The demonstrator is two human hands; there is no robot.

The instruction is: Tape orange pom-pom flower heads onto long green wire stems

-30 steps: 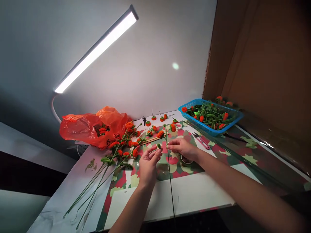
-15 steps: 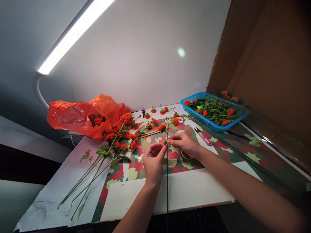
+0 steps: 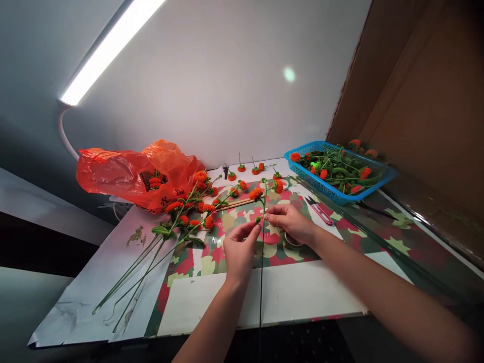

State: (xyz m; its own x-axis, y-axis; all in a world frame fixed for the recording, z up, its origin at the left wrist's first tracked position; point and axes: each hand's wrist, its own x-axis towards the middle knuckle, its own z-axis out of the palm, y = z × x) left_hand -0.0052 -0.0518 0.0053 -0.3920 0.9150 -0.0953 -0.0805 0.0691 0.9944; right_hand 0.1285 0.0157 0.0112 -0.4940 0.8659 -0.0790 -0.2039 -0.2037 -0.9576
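A long thin green wire stem stands upright between my hands, with small orange flower heads near its top. My right hand pinches the stem from the right. My left hand pinches it from the left at a small green bud, thumb and fingers pressed together. Both hands hover over the patterned red and green mat.
Finished orange flower stems lie left of my hands. An orange plastic bag sits behind them. A blue basket of flower parts stands at the back right. Pink snips lie near it. A small round tape roll sits under my right wrist.
My left hand has closed in on the stem and now pinches it beside my right hand. The view has shifted slightly, so the lamp sits higher and further left.
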